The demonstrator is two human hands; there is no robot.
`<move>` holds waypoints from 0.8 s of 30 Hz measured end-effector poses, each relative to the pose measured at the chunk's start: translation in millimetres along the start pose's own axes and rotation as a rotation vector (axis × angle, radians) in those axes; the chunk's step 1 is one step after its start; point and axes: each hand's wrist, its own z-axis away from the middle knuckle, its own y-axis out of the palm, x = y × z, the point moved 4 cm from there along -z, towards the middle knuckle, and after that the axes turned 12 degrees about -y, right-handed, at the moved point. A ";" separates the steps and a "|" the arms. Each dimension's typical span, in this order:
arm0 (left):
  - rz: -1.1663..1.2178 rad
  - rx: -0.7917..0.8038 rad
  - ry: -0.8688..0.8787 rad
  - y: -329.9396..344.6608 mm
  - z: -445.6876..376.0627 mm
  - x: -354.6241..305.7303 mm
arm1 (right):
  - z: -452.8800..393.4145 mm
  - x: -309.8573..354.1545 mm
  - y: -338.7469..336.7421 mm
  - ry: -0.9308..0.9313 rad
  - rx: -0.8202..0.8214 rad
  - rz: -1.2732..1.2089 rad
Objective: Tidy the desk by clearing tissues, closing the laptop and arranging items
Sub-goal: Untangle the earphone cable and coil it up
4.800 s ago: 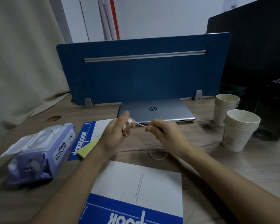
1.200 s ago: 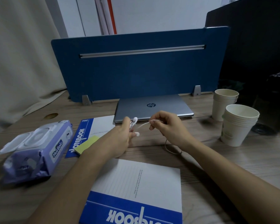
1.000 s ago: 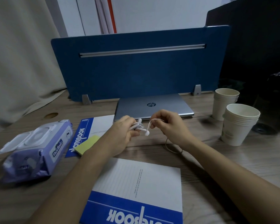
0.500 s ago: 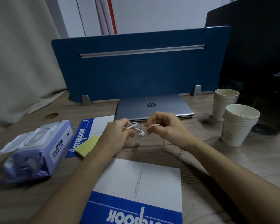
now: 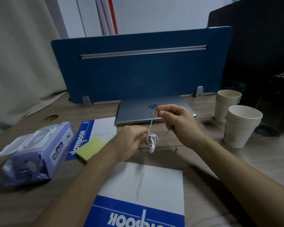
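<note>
**Earphone cord stretched between both hands, above the desk**

Far left: purple wet-wipe pack [image 5: 34,151] lay on the wooden desk [image 5: 236,163], white flip lid up. Just right of it, a blue-and-white notebook [image 5: 95,133] lay flat with a yellow sticky pad [image 5: 91,148] on its near corner.

Left hand [image 5: 129,141] was curled mostly closed, fingers pinched on a small coil of white earphones [image 5: 152,141]; one earbud hung below the coil, off the desk surface. Second notebook [image 5: 143,194] lay near the front edge, under and between the forearms, cover text upside down to the camera.

Cord ran up taut from the coil to the right hand [image 5: 177,122], which was higher and further back. That hand was loosely closed, thumb and forefinger pinching a small loop of cord. Cord tail dropped from that hand; plug end sat near the desk, contact unclear.

Laptop [image 5: 138,110] was closed, flat against the foot of the blue divider [image 5: 138,71], partly behind the right hand.

Right side: two stacks of paper cups [image 5: 241,126], upright, near each other. No loose tissues visible on the desk.
</note>
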 end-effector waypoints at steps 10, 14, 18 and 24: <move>0.738 -0.387 -0.220 -28.8 -2.9 20.0 | 5.5 -19.8 2.1 -0.194 0.223 0.808; 0.816 -0.543 -0.354 -37.4 -4.1 46.1 | 20.8 -14.2 32.9 -0.286 0.542 1.019; 0.741 -0.666 -0.459 -39.3 -1.4 65.4 | 41.6 -3.0 66.6 -0.443 0.760 1.171; 0.464 -0.614 -0.510 -36.2 2.3 61.6 | 60.3 26.2 92.2 -0.712 0.887 1.167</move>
